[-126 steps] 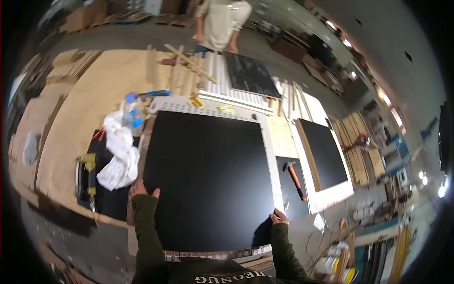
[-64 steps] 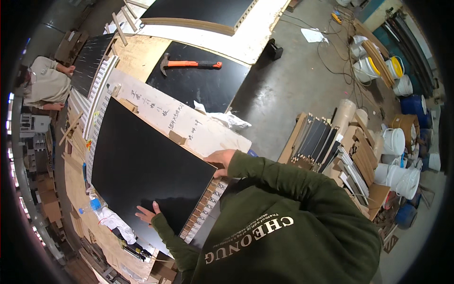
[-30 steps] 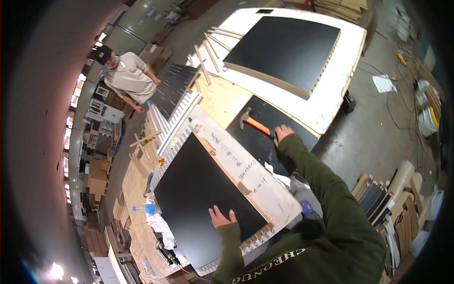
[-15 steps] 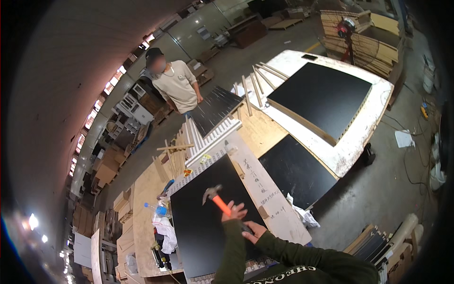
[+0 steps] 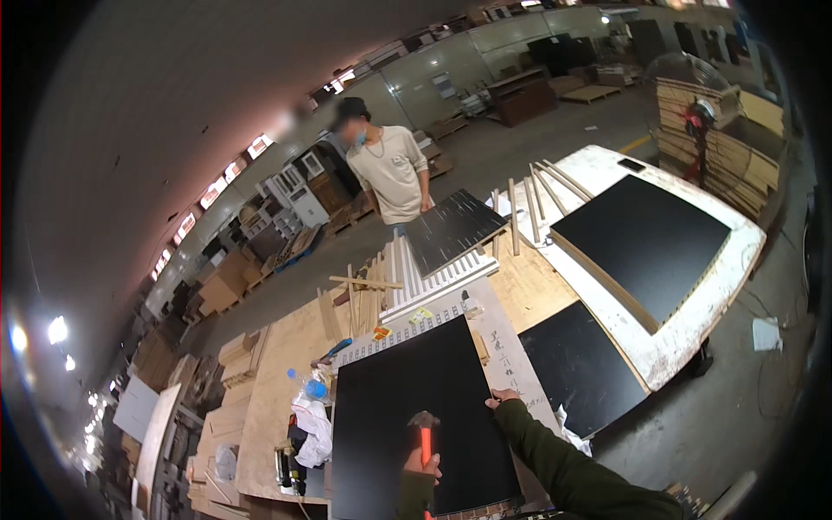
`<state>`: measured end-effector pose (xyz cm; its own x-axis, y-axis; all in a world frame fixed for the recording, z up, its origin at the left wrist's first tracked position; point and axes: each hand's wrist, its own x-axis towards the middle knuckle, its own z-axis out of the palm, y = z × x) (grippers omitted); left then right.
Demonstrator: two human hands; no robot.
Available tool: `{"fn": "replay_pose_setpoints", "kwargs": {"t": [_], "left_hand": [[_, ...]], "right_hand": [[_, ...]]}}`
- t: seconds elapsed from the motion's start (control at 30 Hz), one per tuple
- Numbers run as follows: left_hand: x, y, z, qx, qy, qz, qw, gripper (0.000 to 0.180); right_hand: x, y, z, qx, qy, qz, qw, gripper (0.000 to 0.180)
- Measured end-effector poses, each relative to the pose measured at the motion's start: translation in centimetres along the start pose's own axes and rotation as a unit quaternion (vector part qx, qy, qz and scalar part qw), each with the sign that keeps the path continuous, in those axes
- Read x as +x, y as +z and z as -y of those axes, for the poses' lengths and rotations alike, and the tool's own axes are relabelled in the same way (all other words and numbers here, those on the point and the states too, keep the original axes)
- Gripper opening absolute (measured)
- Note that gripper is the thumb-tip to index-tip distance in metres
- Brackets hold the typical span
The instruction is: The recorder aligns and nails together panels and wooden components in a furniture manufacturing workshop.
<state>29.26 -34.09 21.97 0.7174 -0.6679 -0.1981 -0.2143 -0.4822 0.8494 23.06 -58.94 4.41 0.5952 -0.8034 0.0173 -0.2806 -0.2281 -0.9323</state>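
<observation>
A claw hammer (image 5: 425,433) with an orange handle is in my left hand (image 5: 420,465), its fingers closed round the grip. The hammer's dark metal head points away from me, over a large black panel (image 5: 399,381). My right hand (image 5: 503,399) is at the panel's right edge, closed on it, with a finger or thumb reaching onto the top. Under and beside the panel lies a pale board (image 5: 520,368) with handwriting on it. A small wooden block (image 5: 480,346) rests near the panel's right edge.
Left of the panel lie a plastic bottle (image 5: 314,387), white crumpled plastic (image 5: 314,438) and a blue-handled tool (image 5: 336,348). Wooden strips (image 5: 368,282) lie beyond. A black-topped stack (image 5: 650,238) sits on a white table (image 5: 732,286). A co-worker (image 5: 390,173) stands opposite beside a streaked dark panel (image 5: 455,225).
My right hand has left the hammer and moved to the panel's right edge. The hammer, now in my left hand alone, has come nearer to me. The view has turned.
</observation>
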Motion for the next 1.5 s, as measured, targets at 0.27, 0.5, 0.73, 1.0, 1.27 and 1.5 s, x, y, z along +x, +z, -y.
{"fn": "replay_pose_setpoints", "kwargs": {"t": [0.27, 0.5, 0.73, 1.0, 1.27, 1.5], "left_hand": [[4.7, 2.6, 0.9, 0.078, 0.018, 0.039, 0.996, 0.028], [6.1, 4.0, -0.2, 0.132, 0.115, -0.067, 0.982, 0.027], [9.3, 4.9, -1.7, 0.182, 0.16, -0.055, 0.969, 0.029], [15.0, 5.4, -1.5, 0.278, 0.107, -0.028, 0.954, 0.028], [19.5, 4.8, 0.8, 0.133, 0.048, 0.076, 0.987, 0.025], [16.2, -1.8, 7.5, -0.343, -0.023, 0.122, 0.931, 0.043]], "right_hand": [[-2.3, -2.0, 4.6, 0.099, 0.06, -0.084, 0.99, 0.036], [-2.0, -2.2, 4.2, 0.092, 0.048, -0.022, 0.994, 0.043], [-0.4, -0.4, 0.1, 0.101, 0.093, -0.031, 0.99, 0.045], [-0.5, -1.6, 2.3, 0.153, 0.085, 0.004, 0.985, 0.047], [-1.2, -2.3, 2.9, 0.253, 0.122, 0.065, 0.958, 0.036], [-0.9, -1.2, 1.6, 0.173, 0.084, 0.028, 0.981, 0.045]]}}
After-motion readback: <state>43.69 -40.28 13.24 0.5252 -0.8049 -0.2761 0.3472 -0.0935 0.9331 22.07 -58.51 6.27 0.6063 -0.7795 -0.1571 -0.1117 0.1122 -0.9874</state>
